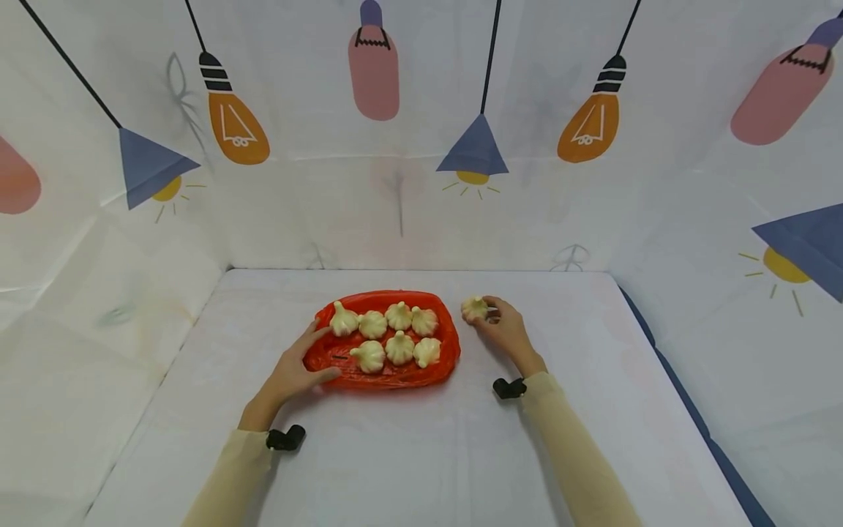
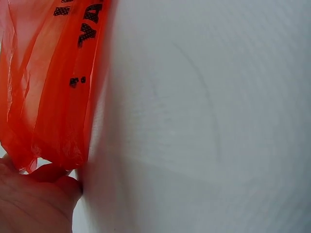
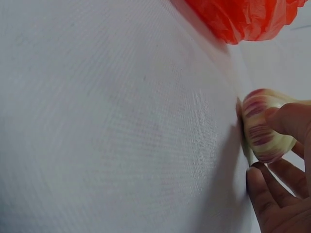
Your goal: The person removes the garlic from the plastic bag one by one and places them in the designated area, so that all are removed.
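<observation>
On the white table, a tray lined with red plastic holds several garlic bulbs in two rows. My left hand grips its left end, the thumb along the front rim and the fingers at the upper left. The left wrist view shows that hand at the gathered edge of the red plastic, its fingertips partly hidden. Right of the tray, my right hand pinches a single garlic bulb between thumb and fingers. Purple streaks mark this bulb in the right wrist view, close against the table surface.
A white cloth printed with lamps and bulbs rises behind the table and along both sides. A dark blue strip runs along the table's right edge. Black wrist cameras sit at both cuffs.
</observation>
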{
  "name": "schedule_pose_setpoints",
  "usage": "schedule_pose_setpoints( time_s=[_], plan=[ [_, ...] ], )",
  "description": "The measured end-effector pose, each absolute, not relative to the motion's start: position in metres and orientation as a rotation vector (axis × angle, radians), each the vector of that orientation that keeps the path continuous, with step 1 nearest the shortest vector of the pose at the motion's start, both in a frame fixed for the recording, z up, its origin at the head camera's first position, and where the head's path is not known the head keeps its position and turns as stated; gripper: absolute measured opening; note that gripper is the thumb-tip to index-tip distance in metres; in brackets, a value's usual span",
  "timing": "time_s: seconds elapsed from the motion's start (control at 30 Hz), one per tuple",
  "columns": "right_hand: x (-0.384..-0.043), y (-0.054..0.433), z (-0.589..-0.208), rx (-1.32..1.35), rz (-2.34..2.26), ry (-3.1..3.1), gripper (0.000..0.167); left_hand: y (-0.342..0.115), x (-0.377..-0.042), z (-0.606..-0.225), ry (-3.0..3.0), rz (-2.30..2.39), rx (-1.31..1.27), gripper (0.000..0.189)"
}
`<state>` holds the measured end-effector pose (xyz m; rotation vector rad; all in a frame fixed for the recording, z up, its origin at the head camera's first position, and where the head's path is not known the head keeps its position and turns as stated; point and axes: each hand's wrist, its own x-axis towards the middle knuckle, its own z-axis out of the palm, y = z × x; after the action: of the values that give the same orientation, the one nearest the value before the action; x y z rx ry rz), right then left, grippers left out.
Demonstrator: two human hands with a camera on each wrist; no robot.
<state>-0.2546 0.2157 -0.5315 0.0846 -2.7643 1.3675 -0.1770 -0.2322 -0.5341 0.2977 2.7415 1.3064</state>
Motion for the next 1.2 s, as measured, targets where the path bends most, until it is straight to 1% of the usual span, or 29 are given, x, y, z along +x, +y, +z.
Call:
schedule_pose_setpoints(
  time_s=[0.27, 0.57, 0.7, 0.83, 1.0, 1.2],
  plan=[
    [-0.255, 0.218, -0.534, 0.109, 1.357, -2.756, 0.059, -0.231, -0.177, -0.533, 2.732, 1.329, 0.296, 0.084],
    [-0.254, 0.222, -0.531, 0.159, 1.332, -2.736, 0.058, -0.232, -0.176, -0.534, 2.750, 1.310, 0.312, 0.085],
    [-0.254, 0.225, -0.522, 0.215, 1.317, -2.656, 0.057, -0.231, -0.179, -0.535, 2.771, 1.286, 0.349, 0.086],
    [-0.254, 0.219, -0.511, 0.244, 1.327, -2.542, 0.052, -0.232, -0.178, -0.536, 2.781, 1.272, 0.359, 0.086],
    [-0.253, 0.208, -0.488, 0.327, 1.316, -2.443, 0.050, -0.230, -0.177, -0.537, 2.789, 1.259, 0.362, 0.091],
    [-0.249, 0.189, -0.467, 0.440, 1.292, -2.421, 0.050, -0.226, -0.173, -0.534, 2.822, 1.209, 0.390, 0.096]
  ],
)
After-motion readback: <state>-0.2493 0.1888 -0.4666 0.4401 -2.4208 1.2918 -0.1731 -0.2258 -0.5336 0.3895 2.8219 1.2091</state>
